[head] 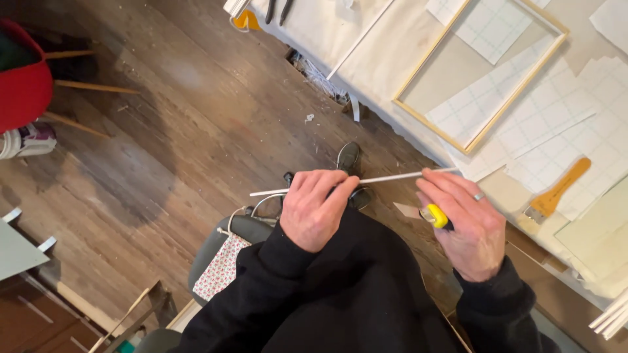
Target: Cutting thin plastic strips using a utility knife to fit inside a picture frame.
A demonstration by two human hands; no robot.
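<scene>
A thin white stick (386, 178) runs nearly level in front of me, over the wooden floor. My left hand (316, 209) grips it near its left part, fingers curled around it. My right hand (464, 219) pinches the stick's right end with the fingertips and also holds a yellow-handled knife (436, 216) in the palm; a ring sits on one finger. Both arms wear black sleeves.
A cloth-covered table (386, 59) at the right carries a light wooden frame (481, 72), gridded paper sheets (575, 131), an orange-handled scraper (557, 191) and pliers (278, 10). A red chair (23, 85) stands far left. A grey chair with patterned fabric (222, 261) is below me.
</scene>
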